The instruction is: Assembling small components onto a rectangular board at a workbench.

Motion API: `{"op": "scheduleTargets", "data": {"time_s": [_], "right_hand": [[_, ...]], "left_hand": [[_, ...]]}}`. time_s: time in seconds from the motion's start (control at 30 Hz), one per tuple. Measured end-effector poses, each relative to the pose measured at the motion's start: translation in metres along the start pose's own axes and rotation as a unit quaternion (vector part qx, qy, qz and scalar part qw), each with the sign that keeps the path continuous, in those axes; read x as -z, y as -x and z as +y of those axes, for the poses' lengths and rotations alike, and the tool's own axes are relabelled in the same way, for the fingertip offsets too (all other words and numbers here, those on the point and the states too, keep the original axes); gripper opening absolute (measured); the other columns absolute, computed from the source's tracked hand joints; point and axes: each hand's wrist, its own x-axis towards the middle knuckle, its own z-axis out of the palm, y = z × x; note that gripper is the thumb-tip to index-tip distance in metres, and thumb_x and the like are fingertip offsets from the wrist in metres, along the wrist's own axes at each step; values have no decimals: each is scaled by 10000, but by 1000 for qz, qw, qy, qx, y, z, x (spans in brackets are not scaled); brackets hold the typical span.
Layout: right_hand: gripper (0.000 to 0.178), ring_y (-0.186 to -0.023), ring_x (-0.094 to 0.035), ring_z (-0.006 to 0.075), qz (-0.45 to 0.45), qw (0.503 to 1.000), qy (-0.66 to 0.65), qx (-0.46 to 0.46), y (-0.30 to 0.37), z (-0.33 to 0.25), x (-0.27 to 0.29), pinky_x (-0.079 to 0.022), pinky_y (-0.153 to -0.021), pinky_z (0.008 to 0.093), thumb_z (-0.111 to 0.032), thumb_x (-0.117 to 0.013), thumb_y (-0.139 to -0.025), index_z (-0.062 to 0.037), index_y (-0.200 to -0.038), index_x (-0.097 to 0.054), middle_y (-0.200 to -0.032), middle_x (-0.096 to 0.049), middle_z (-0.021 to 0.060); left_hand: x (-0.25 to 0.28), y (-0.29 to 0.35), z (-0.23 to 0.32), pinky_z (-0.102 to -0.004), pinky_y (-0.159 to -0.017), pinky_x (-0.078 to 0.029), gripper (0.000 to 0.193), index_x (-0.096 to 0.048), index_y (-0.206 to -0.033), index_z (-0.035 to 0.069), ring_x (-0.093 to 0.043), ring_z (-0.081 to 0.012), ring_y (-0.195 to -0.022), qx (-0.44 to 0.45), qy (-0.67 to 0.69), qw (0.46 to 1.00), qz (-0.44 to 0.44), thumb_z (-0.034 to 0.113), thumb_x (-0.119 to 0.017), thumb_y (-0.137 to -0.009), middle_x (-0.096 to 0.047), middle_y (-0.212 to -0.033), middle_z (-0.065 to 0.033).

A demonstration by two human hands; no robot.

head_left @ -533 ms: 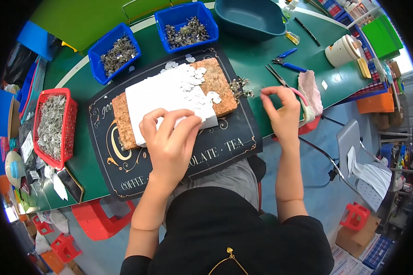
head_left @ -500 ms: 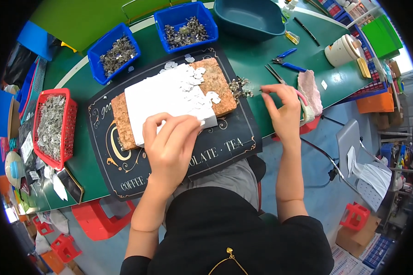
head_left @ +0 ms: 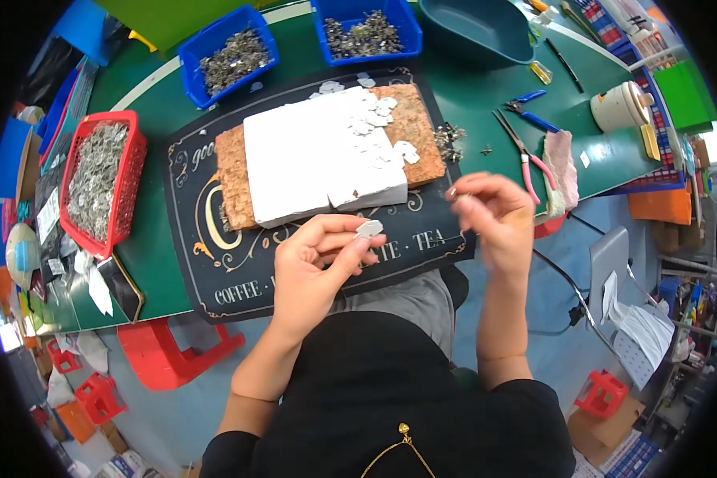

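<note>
My left hand point(head_left: 315, 267) is in front of the white block, pinching a small flat white piece point(head_left: 368, 229) between thumb and fingers. To its right, my right hand point(head_left: 498, 219) is raised near the mat's right edge, thumb and fingertips pinched together; whatever tiny item they hold is too small to name. The white block point(head_left: 295, 151) lies on a brown cork-like slab point(head_left: 410, 119). Several flat white pieces point(head_left: 369, 119) are scattered over the block's right side. A small heap of metal parts point(head_left: 448, 142) lies beside the slab's right end.
Two blue bins of metal parts point(head_left: 190, 76) point(head_left: 413, 36) and a teal basin point(head_left: 486, 32) stand behind. A red basket point(head_left: 119, 227) is at left. Pink-handled scissors point(head_left: 526, 159), blue-handled pliers point(head_left: 538, 119), a cloth point(head_left: 560, 163) and a lidded pot point(head_left: 613, 107) are at right.
My left hand has come off the block toward me, turned palm up, with the white piece now showing in it. My right hand stays pinched, slightly lower. The whole view has shifted.
</note>
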Motion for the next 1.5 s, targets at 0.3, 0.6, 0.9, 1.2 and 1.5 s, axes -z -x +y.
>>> {"op": "scheduleTargets", "data": {"time_s": [0.3,0.6,0.9,1.2,1.5], "right_hand": [[153,-893,-576,108,-74,996,-25,47,15,17,-69,-446,-628,186,30,-647,-847,16,-996,-677,-980,-560,77],[222,-798,-536,234,-4,859,373,352,21,23,-86,-439,-685,316,8,-743,-693,-62,-897,-692,-852,-584,60],[273,-859,-548,159,-72,968,171,169,27,26,-88,-466,-695,256,45,-703,-763,1,-1030,-668,-1013,-578,105],[154,-846,-557,177,-118,966,168,155,24,18,-88,-451,-714,275,51,-698,-780,40,-924,-643,-923,-610,102],[112,-827,-546,195,-85,954,235,168,16,18,-97,-429,-741,293,17,-721,-756,-2,-843,-654,-830,-637,71]], "left_hand": [[13,5,1,-224,-659,-555,183,-621,-1043,-62,-688,-140,-757,-14,16,1000,0,9,-642,-876,-710,-913,-156],[19,9,-2,-238,-713,-561,181,-632,-1033,-59,-688,-143,-797,-60,41,997,-2,-10,-654,-860,-698,-930,-130],[18,10,-12,-248,-738,-557,143,-658,-991,-42,-687,-150,-830,-129,45,990,44,-25,-658,-849,-691,-924,-100],[22,8,-15,-246,-681,-541,153,-661,-946,-29,-679,-146,-757,-236,-70,966,77,-46,-676,-795,-694,-871,-106],[29,7,-11,-298,-654,-507,181,-661,-898,16,-635,-194,-715,-316,-247,907,126,-20,-728,-733,-684,-827,-74]]}}
